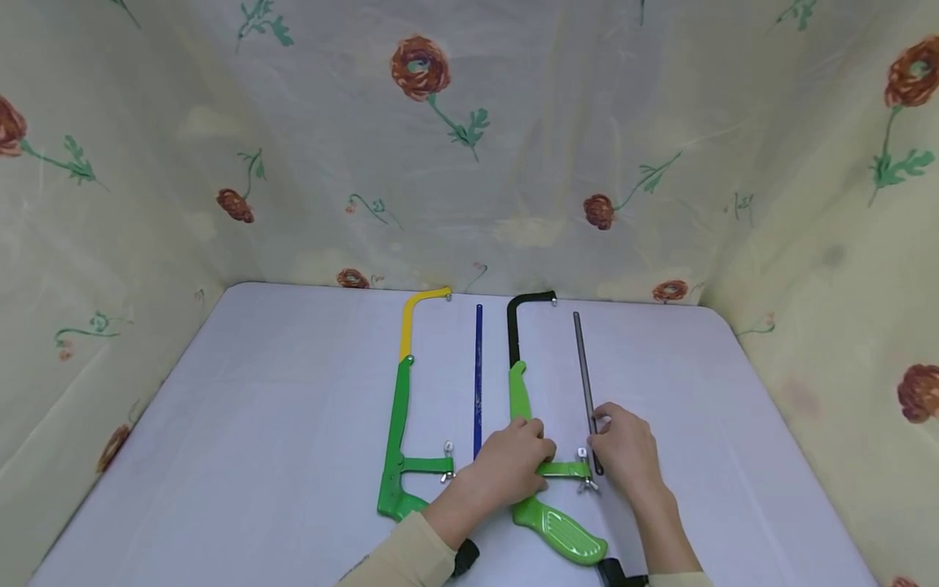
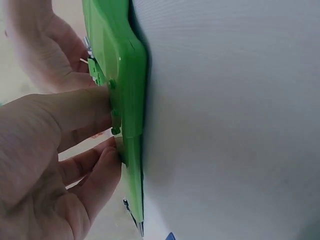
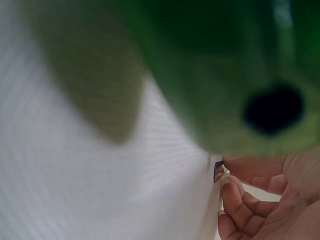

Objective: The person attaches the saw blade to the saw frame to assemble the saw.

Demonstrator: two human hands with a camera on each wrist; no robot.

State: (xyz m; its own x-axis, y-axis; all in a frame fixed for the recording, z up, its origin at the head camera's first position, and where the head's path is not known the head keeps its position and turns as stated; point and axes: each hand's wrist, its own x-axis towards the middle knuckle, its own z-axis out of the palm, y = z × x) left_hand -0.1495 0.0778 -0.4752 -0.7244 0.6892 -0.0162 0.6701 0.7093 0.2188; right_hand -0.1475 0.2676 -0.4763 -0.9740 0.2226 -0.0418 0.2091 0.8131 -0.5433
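Head view: lt-grn hacksaw frame point(image 1: 519, 395), blk far end point(image 1: 513, 330)

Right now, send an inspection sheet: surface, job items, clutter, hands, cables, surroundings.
Surface: white tabletop.
Job's things: green-and-yellow hacksaw frame, left; blue blade between the frames; light-green-and-black hacksaw frame; grey blade, right of it.
Clutter: two black parts at the head view's lower edge, partly visible, unidentified.
Hands: left hand grips the light-green frame; right hand pinches the grey blade.
Cables: nothing seen.
Surroundings: flower-patterned backdrop, behind and both sides.
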